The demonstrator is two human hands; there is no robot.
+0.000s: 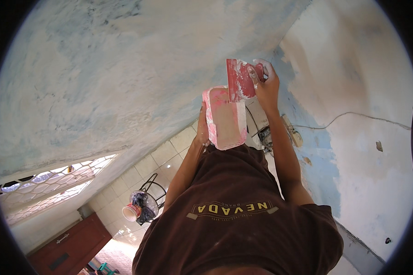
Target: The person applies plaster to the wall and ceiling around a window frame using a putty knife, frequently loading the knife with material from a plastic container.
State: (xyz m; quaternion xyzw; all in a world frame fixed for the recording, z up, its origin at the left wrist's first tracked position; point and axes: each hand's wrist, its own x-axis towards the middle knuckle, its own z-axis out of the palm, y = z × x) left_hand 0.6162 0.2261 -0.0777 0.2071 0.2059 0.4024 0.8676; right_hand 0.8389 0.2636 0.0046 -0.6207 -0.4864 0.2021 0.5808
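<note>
My left hand [202,124] grips a pink plastic tray [211,130] by its left side, in front of my chest. Greyish-beige paste [228,120] covers much of the tray's inside, and white smears coat its rim. In my right hand [268,85] is a red plastic putty spreader [241,81], held by its handle with the thumb on its face. Its broad blade stands at the tray's far right end, with the lower corner overlapping the rim; whether they touch I cannot tell. White paste clings to the spreader and to my right fingers.
A patchy, skim-coated wall [101,87] rises ahead and left, meeting another wall [367,82] at right, where a thin cable [353,113] hangs. Behind at lower left are a stool [157,185] bearing a bag and a tub [131,211], a grilled window [55,183] and a dark red door [69,243].
</note>
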